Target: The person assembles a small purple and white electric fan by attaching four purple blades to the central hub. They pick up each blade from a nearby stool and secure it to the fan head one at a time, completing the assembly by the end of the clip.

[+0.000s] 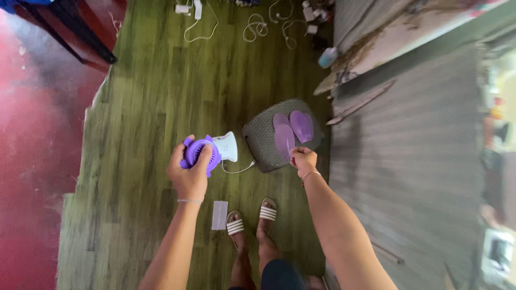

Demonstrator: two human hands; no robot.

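Observation:
My left hand (188,173) grips a purple ribbed fan motor housing (200,153) with a white body (226,146) and a thin white cord (240,169) hanging from it. My right hand (304,160) pinches one blade of a purple fan blade piece (291,129), which lies against a round dark grey fan grille (262,140) on the floor. Both arms reach forward, with thin bracelets on the wrists.
My feet in white striped sandals (251,219) stand on green wood-look flooring (156,96). A small white rectangular piece (219,215) lies by the left foot. White cables and plugs (258,24) lie far ahead. A grey ribbed wall (408,161) runs along the right, a chair leg (86,45) at far left.

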